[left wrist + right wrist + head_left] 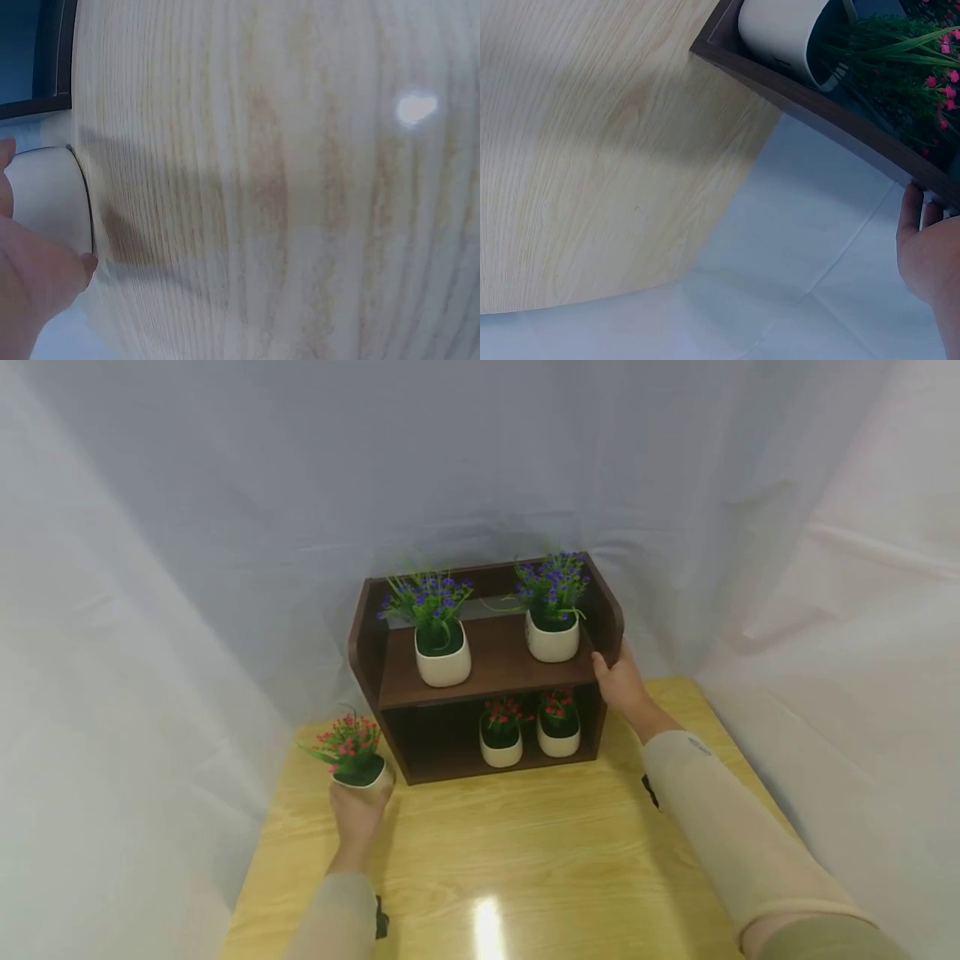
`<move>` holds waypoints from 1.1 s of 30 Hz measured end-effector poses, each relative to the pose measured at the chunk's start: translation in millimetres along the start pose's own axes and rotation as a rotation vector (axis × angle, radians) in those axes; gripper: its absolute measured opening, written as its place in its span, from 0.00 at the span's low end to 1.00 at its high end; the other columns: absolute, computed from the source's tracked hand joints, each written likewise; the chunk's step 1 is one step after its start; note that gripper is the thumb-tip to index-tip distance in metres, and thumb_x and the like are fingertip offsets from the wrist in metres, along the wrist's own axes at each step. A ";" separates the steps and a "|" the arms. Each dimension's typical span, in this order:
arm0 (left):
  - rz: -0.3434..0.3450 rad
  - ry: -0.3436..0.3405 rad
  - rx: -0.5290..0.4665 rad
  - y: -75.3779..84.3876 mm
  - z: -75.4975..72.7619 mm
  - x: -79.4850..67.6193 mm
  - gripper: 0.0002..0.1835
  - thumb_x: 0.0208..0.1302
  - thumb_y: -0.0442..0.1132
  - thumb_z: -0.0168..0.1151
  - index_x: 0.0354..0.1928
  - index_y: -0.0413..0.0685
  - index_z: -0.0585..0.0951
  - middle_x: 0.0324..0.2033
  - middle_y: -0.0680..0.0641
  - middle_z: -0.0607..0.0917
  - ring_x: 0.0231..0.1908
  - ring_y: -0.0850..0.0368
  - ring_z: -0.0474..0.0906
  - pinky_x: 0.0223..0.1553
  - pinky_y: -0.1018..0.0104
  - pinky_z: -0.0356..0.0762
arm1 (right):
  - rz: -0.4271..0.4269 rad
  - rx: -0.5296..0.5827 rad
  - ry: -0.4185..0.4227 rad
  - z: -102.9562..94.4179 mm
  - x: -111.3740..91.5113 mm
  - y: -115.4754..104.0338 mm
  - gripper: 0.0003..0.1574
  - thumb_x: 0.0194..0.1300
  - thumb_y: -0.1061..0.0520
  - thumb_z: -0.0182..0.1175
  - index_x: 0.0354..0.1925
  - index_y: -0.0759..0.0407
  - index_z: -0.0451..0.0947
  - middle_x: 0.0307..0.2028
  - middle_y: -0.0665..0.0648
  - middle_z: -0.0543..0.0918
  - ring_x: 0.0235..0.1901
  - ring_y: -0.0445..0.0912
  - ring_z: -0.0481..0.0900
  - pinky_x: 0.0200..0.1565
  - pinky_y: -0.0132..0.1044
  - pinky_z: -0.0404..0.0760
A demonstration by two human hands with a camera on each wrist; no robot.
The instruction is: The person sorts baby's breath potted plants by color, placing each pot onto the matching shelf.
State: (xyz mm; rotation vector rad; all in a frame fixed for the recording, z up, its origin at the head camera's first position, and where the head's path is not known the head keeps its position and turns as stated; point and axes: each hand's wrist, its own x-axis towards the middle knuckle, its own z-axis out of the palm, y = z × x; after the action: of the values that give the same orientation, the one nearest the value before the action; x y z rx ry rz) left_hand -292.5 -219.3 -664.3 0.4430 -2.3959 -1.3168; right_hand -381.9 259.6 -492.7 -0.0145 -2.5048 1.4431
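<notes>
My left hand [360, 814] grips a white pot of pink flowers [363, 772], just left of a dark brown two-tier shelf [491, 652]. In the left wrist view, thumb and fingers lie on both sides of the white pot [49, 199], its base close to the wooden tabletop. At the shelf's right side panel, my right hand [624, 683] holds the edge, thumb in front near the upper board and fingers outside. The right wrist view shows its fingers [910, 214] against the panel [840, 139]; the thumb is hidden there.
On the upper board stand two white pots with purple flowers, one left [444, 656] and one right [553, 637]. Below, two pots with red flowers, one near the middle [501, 750] and one right [558, 737], stand side by side. White curtains [480, 460] surround the wooden table [510, 852].
</notes>
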 end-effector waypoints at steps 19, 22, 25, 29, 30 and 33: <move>-0.075 -0.034 0.055 -18.1 4.9 30.4 0.55 0.65 0.44 0.79 0.80 0.24 0.54 0.70 0.18 0.71 0.72 0.19 0.68 0.79 0.27 0.63 | -0.027 0.021 0.023 1.9 3.0 4.5 0.37 0.85 0.56 0.50 0.82 0.67 0.53 0.78 0.76 0.67 0.82 0.66 0.63 0.86 0.56 0.59; -0.079 -0.087 0.065 -18.5 -0.3 32.1 0.54 0.67 0.45 0.77 0.80 0.25 0.53 0.71 0.18 0.70 0.73 0.19 0.67 0.79 0.27 0.62 | -0.034 0.024 0.019 2.1 3.3 4.1 0.38 0.86 0.56 0.50 0.83 0.66 0.52 0.79 0.75 0.65 0.83 0.65 0.61 0.86 0.57 0.58; -0.059 -0.149 0.071 -17.7 -5.0 31.9 0.51 0.70 0.44 0.75 0.80 0.27 0.54 0.72 0.21 0.70 0.74 0.21 0.67 0.79 0.28 0.62 | -0.039 0.027 0.024 1.5 3.0 2.7 0.37 0.85 0.56 0.50 0.83 0.67 0.52 0.79 0.76 0.66 0.82 0.66 0.62 0.86 0.57 0.58; -0.053 -0.228 0.071 -17.0 -12.7 28.4 0.51 0.74 0.45 0.71 0.83 0.31 0.51 0.76 0.23 0.66 0.78 0.22 0.62 0.81 0.28 0.57 | -0.045 0.033 0.025 2.1 3.4 3.1 0.37 0.85 0.58 0.50 0.82 0.68 0.53 0.78 0.76 0.67 0.81 0.66 0.63 0.85 0.56 0.59; -0.051 -0.239 0.068 -18.1 -14.1 27.8 0.51 0.74 0.45 0.71 0.83 0.31 0.50 0.76 0.23 0.66 0.78 0.23 0.62 0.82 0.28 0.56 | -0.043 0.032 0.023 2.4 3.7 4.0 0.36 0.85 0.58 0.50 0.81 0.68 0.54 0.78 0.76 0.67 0.82 0.65 0.63 0.85 0.56 0.59; -0.039 -0.249 0.063 -21.0 -17.3 25.4 0.51 0.75 0.45 0.70 0.84 0.31 0.49 0.77 0.22 0.64 0.79 0.23 0.59 0.83 0.28 0.54 | -0.043 0.032 0.017 2.7 4.1 5.7 0.36 0.85 0.57 0.50 0.81 0.68 0.54 0.78 0.75 0.66 0.82 0.65 0.63 0.86 0.56 0.59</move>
State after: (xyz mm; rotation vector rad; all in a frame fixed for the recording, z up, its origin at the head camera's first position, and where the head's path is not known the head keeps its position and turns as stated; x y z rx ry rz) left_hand -304.9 -254.0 -669.4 0.3625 -2.6500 -1.3885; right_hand -387.2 260.8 -498.0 0.0331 -2.4533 1.4594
